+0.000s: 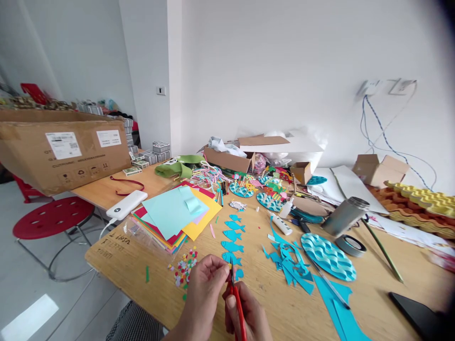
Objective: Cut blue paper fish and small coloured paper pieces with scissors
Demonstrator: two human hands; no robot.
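Observation:
My right hand [249, 315] is closed on red-handled scissors [237, 303], blades pointing up and away from me. My left hand [204, 289] pinches something small at the scissor tips; I cannot make out what it is. Both hands hover over the near edge of the wooden table [142, 258]. Just beyond the tips lies a row of blue paper fish [232, 239]. Small coloured paper bits [185, 270] are scattered to the left of my left hand.
A stack of coloured paper sheets [176, 215] and a white power bank [127, 204] lie left. Blue paper scraps [287, 263], a blue wave disc [328, 255], a glue bottle [281, 224], a metal tin [345, 216] and tape roll [351, 245] lie right. A big cardboard box [64, 147] and red stool [53, 217] stand far left.

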